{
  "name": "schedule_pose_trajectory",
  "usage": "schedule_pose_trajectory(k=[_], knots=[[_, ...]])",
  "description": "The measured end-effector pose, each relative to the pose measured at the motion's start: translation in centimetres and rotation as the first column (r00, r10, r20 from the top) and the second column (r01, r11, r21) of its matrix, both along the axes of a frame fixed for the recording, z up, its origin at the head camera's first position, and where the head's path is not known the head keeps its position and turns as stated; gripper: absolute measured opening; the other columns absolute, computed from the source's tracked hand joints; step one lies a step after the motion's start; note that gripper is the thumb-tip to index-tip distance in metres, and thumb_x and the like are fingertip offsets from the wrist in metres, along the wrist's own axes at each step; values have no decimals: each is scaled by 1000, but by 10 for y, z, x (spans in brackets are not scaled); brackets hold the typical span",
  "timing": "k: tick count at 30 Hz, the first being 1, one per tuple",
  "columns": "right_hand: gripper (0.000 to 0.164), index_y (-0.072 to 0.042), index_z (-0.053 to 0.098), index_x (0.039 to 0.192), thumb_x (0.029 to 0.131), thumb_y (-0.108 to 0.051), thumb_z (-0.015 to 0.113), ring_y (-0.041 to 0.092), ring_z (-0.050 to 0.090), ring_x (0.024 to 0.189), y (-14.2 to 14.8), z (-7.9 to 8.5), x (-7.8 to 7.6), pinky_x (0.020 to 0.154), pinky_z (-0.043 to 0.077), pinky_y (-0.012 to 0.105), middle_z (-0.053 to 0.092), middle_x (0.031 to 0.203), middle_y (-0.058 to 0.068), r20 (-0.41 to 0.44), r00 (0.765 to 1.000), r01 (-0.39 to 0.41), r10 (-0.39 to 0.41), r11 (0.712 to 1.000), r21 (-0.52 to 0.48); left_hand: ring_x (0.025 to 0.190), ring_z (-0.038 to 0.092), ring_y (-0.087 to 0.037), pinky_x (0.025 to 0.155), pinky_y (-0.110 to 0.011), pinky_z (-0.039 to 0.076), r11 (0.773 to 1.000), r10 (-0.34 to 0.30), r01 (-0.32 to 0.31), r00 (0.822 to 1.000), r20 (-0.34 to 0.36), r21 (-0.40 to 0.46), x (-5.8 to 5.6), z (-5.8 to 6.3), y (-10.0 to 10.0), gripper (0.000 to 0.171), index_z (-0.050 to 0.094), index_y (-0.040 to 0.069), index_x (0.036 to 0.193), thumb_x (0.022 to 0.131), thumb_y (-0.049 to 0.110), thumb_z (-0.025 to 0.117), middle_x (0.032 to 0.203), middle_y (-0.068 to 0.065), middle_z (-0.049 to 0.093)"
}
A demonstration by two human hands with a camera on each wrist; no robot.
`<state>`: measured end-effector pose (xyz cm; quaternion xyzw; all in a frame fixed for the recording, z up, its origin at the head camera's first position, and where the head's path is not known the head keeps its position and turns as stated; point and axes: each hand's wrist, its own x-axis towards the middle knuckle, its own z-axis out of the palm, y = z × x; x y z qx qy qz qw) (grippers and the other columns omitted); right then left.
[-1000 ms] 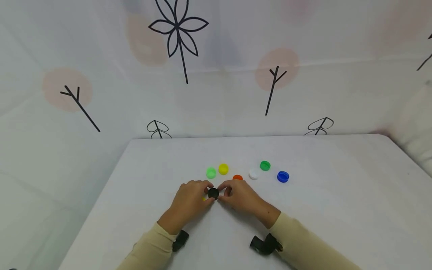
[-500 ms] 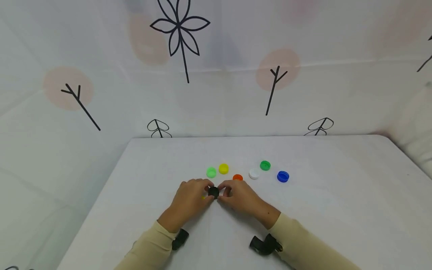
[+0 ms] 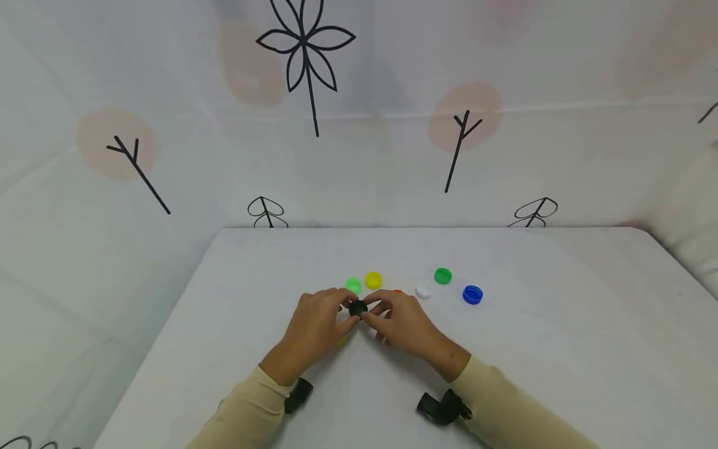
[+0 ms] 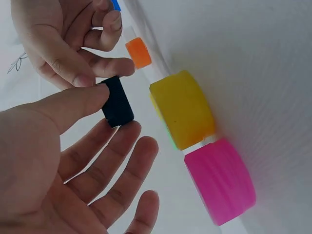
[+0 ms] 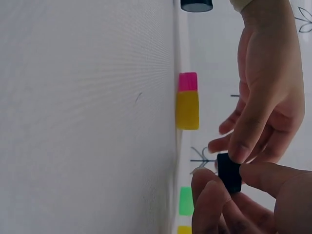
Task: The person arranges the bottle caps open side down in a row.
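Note:
A black bottle cap (image 3: 358,309) is held off the table between my two hands. My left hand (image 3: 314,324) pinches one side of it between thumb and fingertips. From the other side, my right hand (image 3: 408,325) grips the same cap with thumb and index finger. In the left wrist view the black cap (image 4: 118,102) stands on edge, with the left thumb on its near face. A yellow cap (image 4: 184,109) and a pink cap (image 4: 220,181) sit on the table near the left hand; in the head view the pink one is hidden by that hand.
Beyond the hands on the white table (image 3: 561,349) lie a light green cap (image 3: 353,285), another yellow cap (image 3: 373,280), a white cap (image 3: 424,289), a green cap (image 3: 443,275) and a blue cap (image 3: 473,294). An orange cap (image 4: 139,52) is mostly covered by the right hand in the head view.
Both hands have raised the black cap a little, and it appears slightly farther up in the head view. The right fingers have shifted on it. The orange cap is now more covered.

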<state>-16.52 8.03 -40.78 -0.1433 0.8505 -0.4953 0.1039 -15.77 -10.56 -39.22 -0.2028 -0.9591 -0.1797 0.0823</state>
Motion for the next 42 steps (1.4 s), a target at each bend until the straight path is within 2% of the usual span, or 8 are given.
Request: schedule_pose_trajectory(k=[9, 15, 20, 26, 30, 35, 42], knots=[[29, -10, 64, 121, 93, -17, 71, 15, 67, 59, 3, 0, -1, 52, 55, 28, 74, 95, 8, 13, 1000, 8, -8, 999, -46, 85, 69, -11, 82, -39, 49, 1000, 7, -8, 998, 57, 12, 1, 2, 4, 34, 63, 17, 116, 88, 29, 78, 101, 3, 76], [30, -10, 64, 121, 92, -15, 72, 16, 67, 60, 4, 2, -2, 53, 56, 29, 74, 96, 8, 18, 1000, 0, 1, 999, -51, 86, 71, -12, 84, -41, 50, 999, 0, -2, 998, 55, 39, 3, 3, 3, 34, 63, 17, 117, 89, 27, 77, 103, 2, 76], [30, -10, 64, 122, 93, -15, 71, 16, 67, 60, 5, 4, -3, 54, 56, 30, 74, 97, 10, 33, 999, -1, 2, 999, -46, 86, 71, -12, 84, -41, 49, 998, -17, 15, 999, 34, 60, 3, 2, 1, 33, 63, 17, 117, 89, 28, 77, 104, 2, 77], [31, -10, 64, 123, 93, -17, 70, 19, 68, 62, 8, 7, -4, 54, 56, 31, 73, 98, 12, 43, 999, -4, 7, 997, -71, 84, 72, -13, 82, -40, 52, 992, -49, 50, 999, -7, 114, 3, 3, 1, 24, 65, 16, 116, 94, 25, 70, 102, 0, 77], [31, -10, 64, 123, 94, -16, 69, 21, 69, 63, 10, 9, -4, 53, 56, 32, 72, 98, 12, 32, 999, -13, 16, 996, -88, 84, 73, -14, 83, -40, 54, 990, -45, 47, 999, -21, 131, 3, 4, 1, 22, 66, 15, 116, 95, 21, 68, 100, -1, 78], [32, -10, 63, 125, 94, -16, 69, 23, 70, 65, 10, 9, -4, 53, 56, 31, 72, 100, 15, 16, 1000, -25, 27, 995, -95, 82, 72, -14, 82, -39, 53, 988, -47, 52, 998, -40, 144, 3, 4, -1, 21, 66, 16, 115, 94, 18, 69, 101, 1, 78], [37, -6, 63, 129, 94, -17, 69, 20, 69, 66, 11, 8, -6, 55, 57, 31, 72, 102, 14, 35, 999, -27, 31, 993, -112, 82, 72, -12, 81, -38, 53, 977, -93, 108, 992, -88, 184, 1, 7, -3, 23, 66, 16, 114, 92, 14, 72, 104, 3, 77]])
